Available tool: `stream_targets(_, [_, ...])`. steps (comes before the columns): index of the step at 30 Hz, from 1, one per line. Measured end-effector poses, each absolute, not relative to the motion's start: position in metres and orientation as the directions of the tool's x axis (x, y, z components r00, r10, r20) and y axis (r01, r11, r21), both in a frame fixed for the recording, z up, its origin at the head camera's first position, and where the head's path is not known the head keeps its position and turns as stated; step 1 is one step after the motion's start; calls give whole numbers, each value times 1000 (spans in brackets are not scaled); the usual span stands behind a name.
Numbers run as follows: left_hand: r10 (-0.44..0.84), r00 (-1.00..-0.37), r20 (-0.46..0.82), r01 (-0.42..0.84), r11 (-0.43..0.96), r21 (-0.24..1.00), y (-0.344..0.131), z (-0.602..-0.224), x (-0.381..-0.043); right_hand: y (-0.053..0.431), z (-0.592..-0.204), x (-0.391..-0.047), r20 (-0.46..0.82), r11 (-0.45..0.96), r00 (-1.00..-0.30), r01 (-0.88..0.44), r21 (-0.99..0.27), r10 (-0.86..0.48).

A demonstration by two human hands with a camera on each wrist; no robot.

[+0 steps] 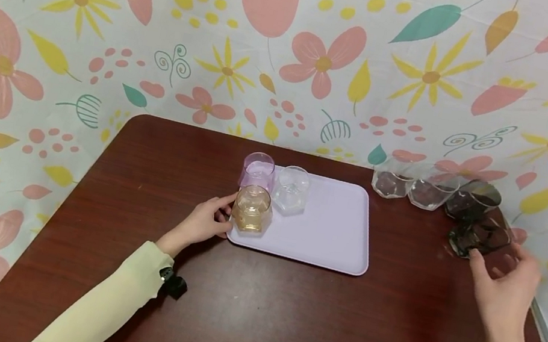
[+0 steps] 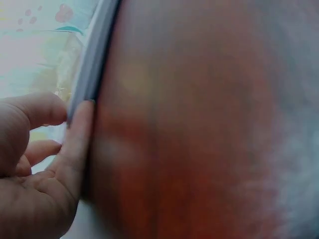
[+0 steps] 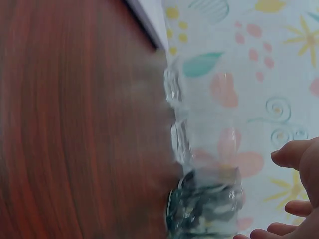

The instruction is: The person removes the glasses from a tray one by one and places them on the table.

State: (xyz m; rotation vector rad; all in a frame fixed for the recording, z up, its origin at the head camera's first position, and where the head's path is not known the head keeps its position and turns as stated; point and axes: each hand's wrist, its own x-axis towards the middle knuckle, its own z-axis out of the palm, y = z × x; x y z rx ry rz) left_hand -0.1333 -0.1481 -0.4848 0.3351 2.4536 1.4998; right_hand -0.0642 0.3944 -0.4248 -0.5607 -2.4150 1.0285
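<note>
My left hand [image 1: 204,223] grips the left edge of a pale lilac tray [image 1: 330,224]; the left wrist view has the thumb and a finger on the tray rim [image 2: 97,59]. Beside those fingers an amber glass [image 1: 252,210] stands on the tray, with a purple glass [image 1: 258,169] and a clear glass [image 1: 290,192] behind it. At the right, my right hand [image 1: 506,291] spreads its thumb and fingers about the nearest smoky dark glass [image 1: 479,236]. In the right wrist view its fingertips [image 3: 281,155] appear apart from the dark glass [image 3: 204,204].
Behind the nearest dark glass stands another dark glass [image 1: 472,199]. Two clear glasses, one [image 1: 432,190] beside it and one [image 1: 393,180] farther left, line the back edge of the brown table [image 1: 249,313]. A flower-patterned cloth [image 1: 314,98] hangs behind the table.
</note>
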Motion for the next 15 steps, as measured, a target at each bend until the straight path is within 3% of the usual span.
stream_targets(15, [251, -965, -75, 61, 493, 868, -144, -479, -132, 327, -413, -60, 287, 691, -908, 3, -722, 304])
